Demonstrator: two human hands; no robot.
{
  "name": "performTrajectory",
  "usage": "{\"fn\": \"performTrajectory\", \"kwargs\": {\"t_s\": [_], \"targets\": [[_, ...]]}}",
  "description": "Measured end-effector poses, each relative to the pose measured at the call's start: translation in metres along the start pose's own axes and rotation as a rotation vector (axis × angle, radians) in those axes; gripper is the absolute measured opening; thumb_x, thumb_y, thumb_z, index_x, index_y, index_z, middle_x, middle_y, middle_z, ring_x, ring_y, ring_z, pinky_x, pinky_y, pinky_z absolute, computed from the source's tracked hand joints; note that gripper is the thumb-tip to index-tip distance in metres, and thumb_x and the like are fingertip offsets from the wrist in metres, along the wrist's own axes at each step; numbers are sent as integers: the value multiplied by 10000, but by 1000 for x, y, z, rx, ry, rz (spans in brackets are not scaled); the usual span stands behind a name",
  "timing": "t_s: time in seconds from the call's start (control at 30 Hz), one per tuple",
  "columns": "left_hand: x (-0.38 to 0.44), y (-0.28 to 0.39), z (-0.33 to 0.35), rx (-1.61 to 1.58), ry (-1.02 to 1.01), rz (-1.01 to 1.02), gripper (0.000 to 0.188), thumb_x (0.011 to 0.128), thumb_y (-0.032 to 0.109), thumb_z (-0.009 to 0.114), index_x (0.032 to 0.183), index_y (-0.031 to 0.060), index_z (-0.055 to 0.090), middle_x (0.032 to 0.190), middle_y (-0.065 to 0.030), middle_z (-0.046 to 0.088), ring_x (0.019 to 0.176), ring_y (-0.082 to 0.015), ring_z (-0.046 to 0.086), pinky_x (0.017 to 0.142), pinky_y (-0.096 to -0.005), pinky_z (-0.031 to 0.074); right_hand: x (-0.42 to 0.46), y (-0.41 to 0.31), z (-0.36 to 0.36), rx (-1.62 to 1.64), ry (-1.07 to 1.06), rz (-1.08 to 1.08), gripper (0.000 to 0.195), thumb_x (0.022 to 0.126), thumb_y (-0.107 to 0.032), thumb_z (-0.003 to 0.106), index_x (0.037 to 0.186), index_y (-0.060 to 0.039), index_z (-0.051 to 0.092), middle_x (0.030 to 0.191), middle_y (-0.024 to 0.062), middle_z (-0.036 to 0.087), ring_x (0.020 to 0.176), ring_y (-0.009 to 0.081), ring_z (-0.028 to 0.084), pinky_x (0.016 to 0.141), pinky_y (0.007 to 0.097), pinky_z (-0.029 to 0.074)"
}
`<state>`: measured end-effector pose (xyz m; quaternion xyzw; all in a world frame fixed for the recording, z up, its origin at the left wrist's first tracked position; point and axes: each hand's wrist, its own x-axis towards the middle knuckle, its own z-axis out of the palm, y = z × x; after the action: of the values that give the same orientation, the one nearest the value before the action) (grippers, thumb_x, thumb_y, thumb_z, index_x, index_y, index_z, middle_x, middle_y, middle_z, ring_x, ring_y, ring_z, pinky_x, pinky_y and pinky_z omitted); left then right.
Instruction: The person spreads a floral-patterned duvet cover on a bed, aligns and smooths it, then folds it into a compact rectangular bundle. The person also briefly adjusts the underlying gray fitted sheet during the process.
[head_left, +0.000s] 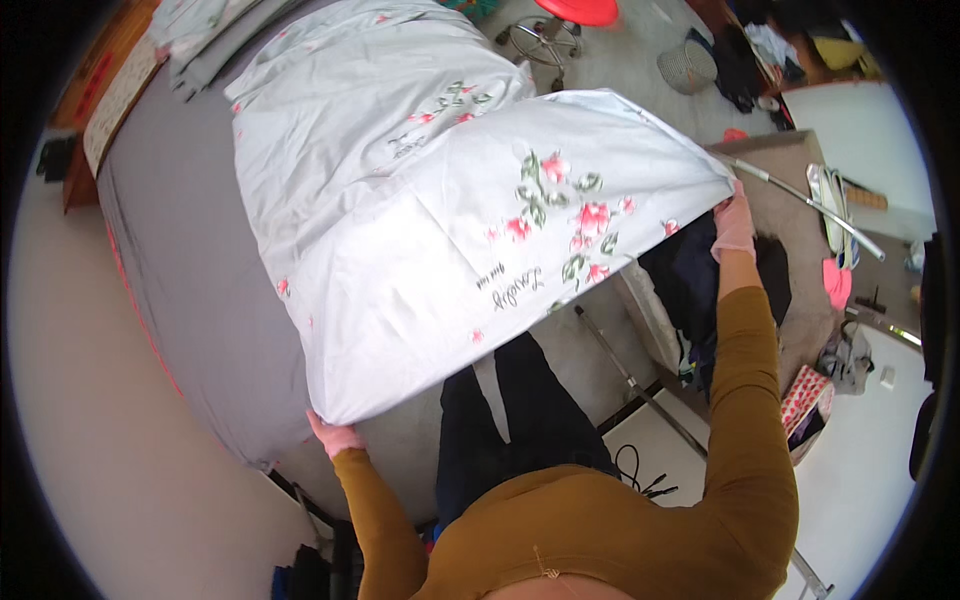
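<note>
A white quilt cover (420, 247) with pink flowers, green leaves and some printed writing stretches between my hands. My left hand (337, 437) grips its near left corner, low beside the bed. At the near right corner, my right hand (733, 225) holds the fabric bunched, higher up and over a heap of dark clothes. The near edge is pulled taut and slants up to the right. Beyond it, the rest of the cover lies wrinkled across the grey bed sheet (180, 247). What is inside the cover is hidden.
Folded bedding (225, 37) lies at the bed's far end near a wooden headboard (75, 120). A red stool (577, 11) stands on the floor beyond. To the right are a brown sofa (787, 161) with dark clothes (686, 277), metal poles (814, 202) and a patterned box (806, 405).
</note>
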<state>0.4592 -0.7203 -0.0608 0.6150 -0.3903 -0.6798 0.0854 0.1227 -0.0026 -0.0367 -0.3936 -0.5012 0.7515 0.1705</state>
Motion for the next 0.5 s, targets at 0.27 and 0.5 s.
{"fn": "performTrajectory", "kwargs": {"t_s": [0.27, 0.5], "targets": [[-42, -20, 43, -202, -301, 18, 580, 982, 475, 489, 1418, 95, 441, 1428, -90, 490, 1289, -284, 488, 1059, -480, 427, -68, 171, -89, 103, -88, 613, 1142, 764, -835, 496, 1494, -2, 219, 1547, 173, 288, 1390, 396, 324, 1078, 637, 298], [-99, -5, 110, -248, -502, 11, 568, 965, 462, 539, 1415, 126, 460, 1416, -66, 506, 1288, -275, 481, 1063, -489, 415, -265, 313, -20, 311, -211, 1020, 1044, 795, -818, 474, 1505, -75, 288, 1550, 138, 309, 1412, 309, 289, 1113, 551, 271]]}}
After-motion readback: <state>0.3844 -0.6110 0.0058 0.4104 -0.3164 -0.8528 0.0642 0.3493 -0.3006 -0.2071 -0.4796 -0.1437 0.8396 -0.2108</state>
